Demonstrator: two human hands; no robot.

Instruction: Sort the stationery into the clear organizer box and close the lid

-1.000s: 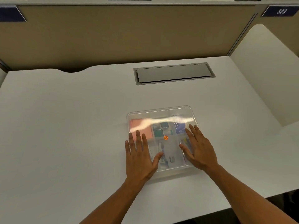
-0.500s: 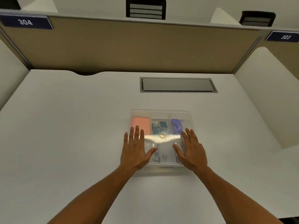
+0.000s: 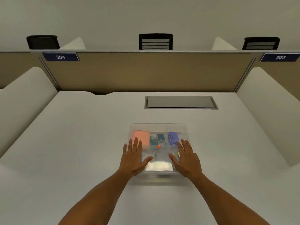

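We press our left hand (image 3: 134,158) and right hand (image 3: 186,159) flat, fingers straight, each grip apart, on the closed lid (image 3: 158,129) of the clear box (image 3: 159,173) on the surface (image 3: 81,143).

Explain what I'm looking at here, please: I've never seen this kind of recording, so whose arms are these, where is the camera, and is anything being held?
There is no machine: a person wears a wide-angle camera on the head, looking forward and down, so the two bare arms are their own. On the white desk sits a clear organizer box with its lid on. Through the lid you can see a pink block, teal items and a purple item in separate compartments. The left hand and right hand lie flat with straight fingers on the lid's near half, apparently pressing it. Neither grips anything. Behind the desk stand a tan partition and number signs 304 and 303.
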